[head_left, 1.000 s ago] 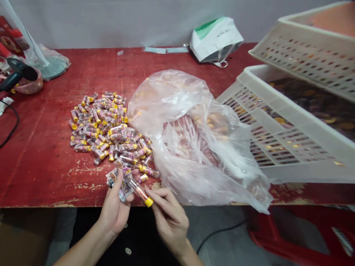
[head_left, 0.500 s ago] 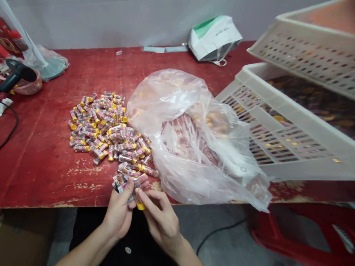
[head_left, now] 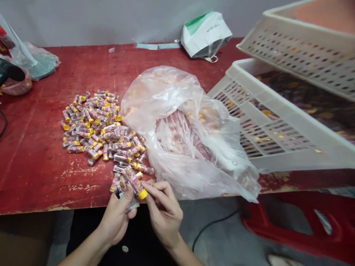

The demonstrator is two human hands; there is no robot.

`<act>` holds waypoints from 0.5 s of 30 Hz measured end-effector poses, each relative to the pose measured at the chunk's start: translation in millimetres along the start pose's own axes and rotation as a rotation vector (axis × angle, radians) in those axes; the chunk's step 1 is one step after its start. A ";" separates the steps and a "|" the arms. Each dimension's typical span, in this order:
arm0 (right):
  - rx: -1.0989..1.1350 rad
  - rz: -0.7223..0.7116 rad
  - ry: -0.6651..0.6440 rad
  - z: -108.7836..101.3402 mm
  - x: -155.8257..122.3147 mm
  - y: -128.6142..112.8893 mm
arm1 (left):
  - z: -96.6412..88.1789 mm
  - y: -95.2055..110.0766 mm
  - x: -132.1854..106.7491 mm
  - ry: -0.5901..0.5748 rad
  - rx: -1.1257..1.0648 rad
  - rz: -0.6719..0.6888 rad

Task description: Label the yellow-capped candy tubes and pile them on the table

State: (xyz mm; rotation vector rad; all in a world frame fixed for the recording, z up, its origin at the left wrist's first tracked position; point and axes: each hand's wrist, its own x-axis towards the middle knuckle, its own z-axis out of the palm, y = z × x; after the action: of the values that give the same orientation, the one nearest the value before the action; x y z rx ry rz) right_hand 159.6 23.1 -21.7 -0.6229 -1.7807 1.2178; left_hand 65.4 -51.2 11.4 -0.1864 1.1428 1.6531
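At the front edge of the red table [head_left: 36, 173], my left hand [head_left: 116, 216] is closed round a small stack of printed labels [head_left: 118, 186]. My right hand [head_left: 163, 210] pinches the yellow-capped end of a small tube [head_left: 135, 181] wrapped in a printed label, held against the left hand's fingers. Just beyond lies a pile of several similar labelled tubes [head_left: 97, 125] with yellow caps. A crumpled clear plastic bag [head_left: 188, 133] holding more pieces lies to the right of the pile.
Two white perforated plastic crates [head_left: 277, 122] are stacked tilted at the right, holding more small items. A white and green bag [head_left: 205, 35] lies at the back. A black tool [head_left: 9, 72] and clear wrapping sit far left. A red stool [head_left: 299, 229] stands below right.
The tube has been turned in my fingers from pointing down-right, through capped end downward, to lying slanted against the left fingers. Both hands rose slightly toward the table edge; the camera shifted right.
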 end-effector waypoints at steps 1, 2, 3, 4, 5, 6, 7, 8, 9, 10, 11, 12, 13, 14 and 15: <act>-0.009 -0.003 0.032 0.9 1.0 -0.6 | 0.9 -1.5 -1.2 -0.002 0.001 0.004; -0.018 -0.006 0.060 1.8 1.8 -1.1 | 1.9 -2.6 -2.1 -0.002 0.002 0.009; -0.026 -0.012 0.080 2.6 2.6 -1.2 | 2.9 -3.4 -2.6 -0.001 0.000 0.015; -0.030 -0.019 0.097 3.2 3.3 -0.9 | 3.8 -3.9 -2.7 0.001 -0.005 0.020; -0.032 -0.026 0.111 3.9 3.8 -0.3 | 4.6 -4.2 -2.4 0.006 -0.010 0.026; -0.033 -0.033 0.124 4.9 4.1 0.7 | 5.3 -4.4 -1.6 0.012 -0.014 0.032; -0.033 -0.040 0.135 6.3 4.2 1.8 | 6.0 -4.4 -0.5 0.020 -0.018 0.040; -0.033 -0.047 0.144 8.5 4.3 3.0 | 6.7 -4.3 1.0 0.027 -0.021 0.049; -0.033 -0.049 0.153 11.5 4.8 4.2 | 7.4 -3.9 2.9 0.035 -0.024 0.061; -0.035 -0.047 0.162 15.2 6.1 5.2 | 8.2 -3.0 5.2 0.041 -0.028 0.073; -0.039 -0.044 0.174 19.4 9.0 6.2 | 8.8 -1.4 7.7 0.046 -0.034 0.086; -0.044 -0.040 0.193 23.2 14.2 7.4 | 9.3 1.1 10.4 0.056 -0.041 0.099; -0.054 -0.037 0.217 25.7 22.1 9.0 | 9.4 4.6 13.1 0.075 -0.046 0.110; -0.070 -0.034 0.227 25.7 32.7 11.4 | 8.8 9.1 15.9 0.098 -0.048 0.115; -0.096 -0.035 0.217 22.0 45.5 14.8 | 7.3 14.5 18.5 0.123 -0.046 0.117</act>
State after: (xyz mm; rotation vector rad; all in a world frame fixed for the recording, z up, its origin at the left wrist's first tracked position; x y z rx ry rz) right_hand 116.9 53.9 -21.4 -0.7470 -1.6663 1.0054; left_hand 48.8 -33.1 12.3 -0.2572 1.2281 1.7927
